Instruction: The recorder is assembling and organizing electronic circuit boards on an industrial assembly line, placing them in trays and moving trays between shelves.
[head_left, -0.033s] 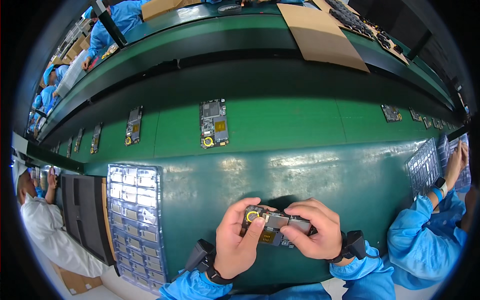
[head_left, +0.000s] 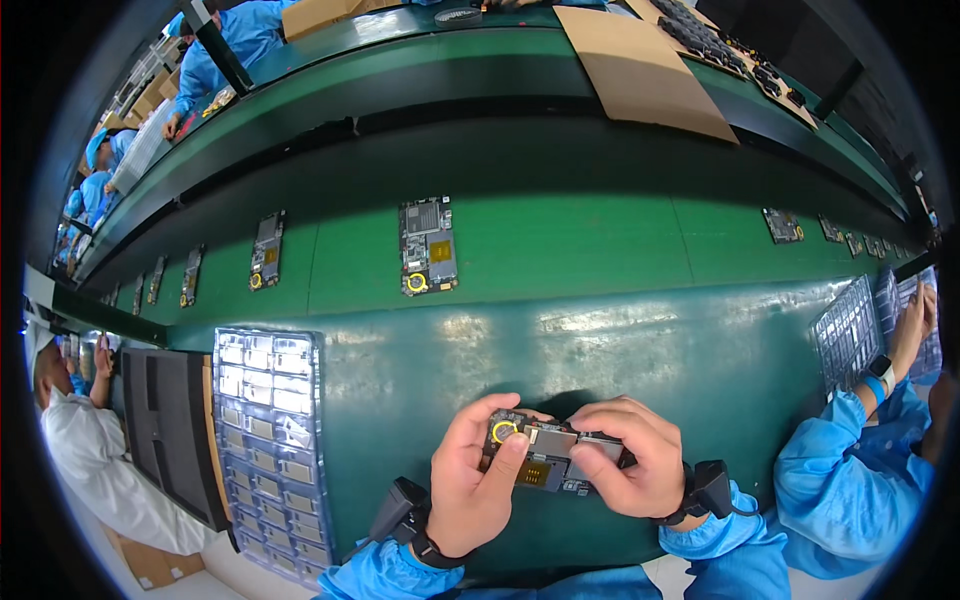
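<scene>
Green bench (head_left: 400,385); circuit board (head_left: 536,473): long axis crosswise; ringed end (head_left: 504,431) left

The camera sits on the person's head, the left one of two. It looks down and forward, quite near the left grip (head_left: 473,490) and right grip (head_left: 640,460). Around them it sees the table (head_left: 420,385), with a green strip (head_left: 570,240) farther off. Its wide, round view bends straight edges.

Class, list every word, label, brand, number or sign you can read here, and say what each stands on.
No text can be read.
Held circuit board: any marks too small.
Boards lying beyond: any marks too small.
Clear plastic tray: any marks too small or blurred.
</scene>
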